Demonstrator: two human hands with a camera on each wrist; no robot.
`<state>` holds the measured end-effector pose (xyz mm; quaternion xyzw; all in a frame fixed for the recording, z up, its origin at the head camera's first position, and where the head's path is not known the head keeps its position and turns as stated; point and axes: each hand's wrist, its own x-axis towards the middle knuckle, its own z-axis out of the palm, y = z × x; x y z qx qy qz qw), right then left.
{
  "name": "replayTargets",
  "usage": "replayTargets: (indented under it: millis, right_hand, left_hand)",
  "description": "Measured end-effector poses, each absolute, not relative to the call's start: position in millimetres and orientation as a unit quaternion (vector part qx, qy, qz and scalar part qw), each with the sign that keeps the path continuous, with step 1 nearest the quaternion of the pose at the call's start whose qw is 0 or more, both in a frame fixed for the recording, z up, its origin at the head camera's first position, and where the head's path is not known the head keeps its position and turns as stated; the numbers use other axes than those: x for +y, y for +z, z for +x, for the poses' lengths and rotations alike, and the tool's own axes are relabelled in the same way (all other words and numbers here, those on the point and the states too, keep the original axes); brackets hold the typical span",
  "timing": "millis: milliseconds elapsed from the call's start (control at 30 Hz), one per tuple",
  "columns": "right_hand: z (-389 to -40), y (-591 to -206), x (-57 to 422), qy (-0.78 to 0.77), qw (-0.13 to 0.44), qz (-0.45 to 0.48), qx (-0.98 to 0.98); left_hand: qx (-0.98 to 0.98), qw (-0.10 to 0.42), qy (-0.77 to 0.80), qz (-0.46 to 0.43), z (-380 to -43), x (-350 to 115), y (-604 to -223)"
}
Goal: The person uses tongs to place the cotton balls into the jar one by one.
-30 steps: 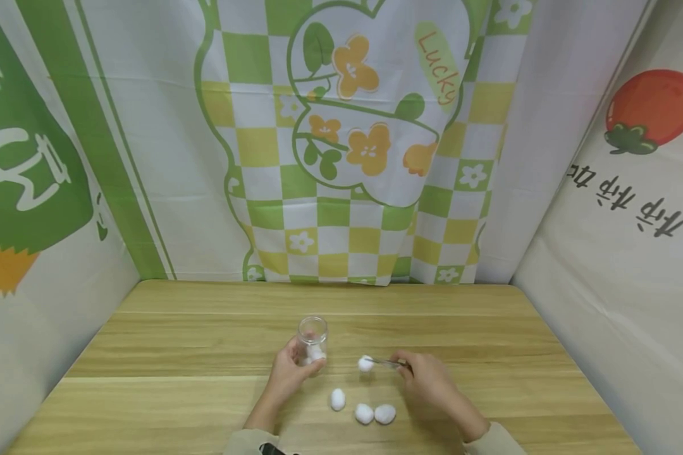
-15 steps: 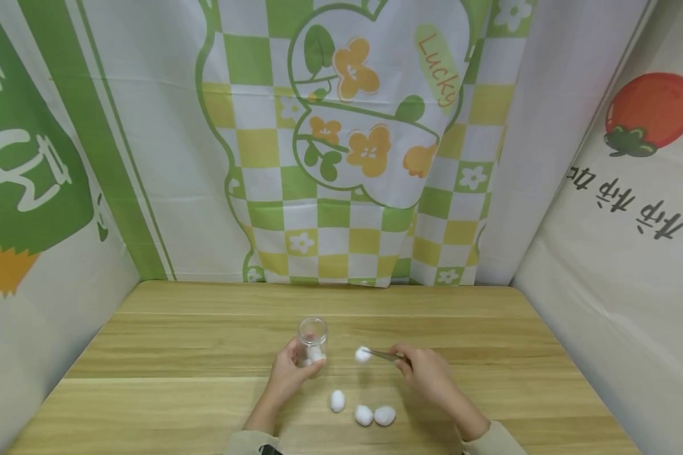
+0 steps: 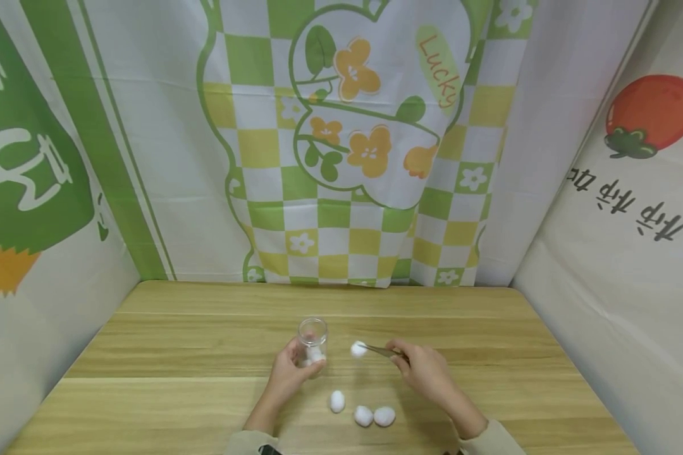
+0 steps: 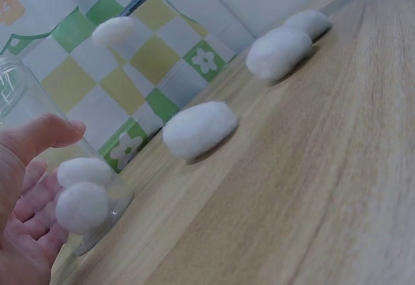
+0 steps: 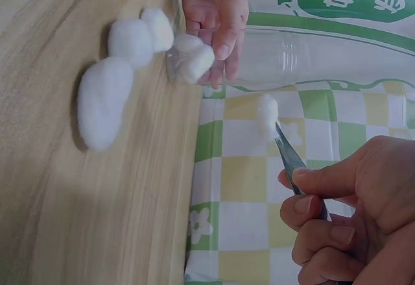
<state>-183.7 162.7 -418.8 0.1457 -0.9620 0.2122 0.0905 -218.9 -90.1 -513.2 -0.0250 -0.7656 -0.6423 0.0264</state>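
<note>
A clear jar [image 3: 313,330] stands upright on the table, and my left hand [image 3: 289,371] grips its lower side, thumb across the front. Inside, near the bottom, lie white cotton balls [image 4: 83,207]. My right hand [image 3: 428,373] pinches metal tweezers [image 5: 290,157] between thumb and fingers. A cotton ball [image 3: 358,349] is held at their tips, up off the table and to the right of the jar, about level with its upper half in the right wrist view.
Three loose cotton balls lie on the wooden table [image 3: 205,354] in front of the jar: a single cotton ball [image 3: 337,401] on the left, and a side-by-side pair with a middle cotton ball [image 3: 363,416] and a right one. Behind hangs a checkered curtain [image 3: 319,221].
My right hand has lifted the tweezers and their cotton ball away from the table and shifted them left toward the jar. My left hand and the jar stay put.
</note>
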Motion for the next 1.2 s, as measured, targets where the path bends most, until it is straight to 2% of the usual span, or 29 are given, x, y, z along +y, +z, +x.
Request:
replayTargets:
  millis: [1200]
  right_hand:
    - [-191,-393,140,0.249,0.116,0.157,-0.949]
  left_hand:
    - [-0.771,0.039,-0.635,-0.026,-218,-89,-511]
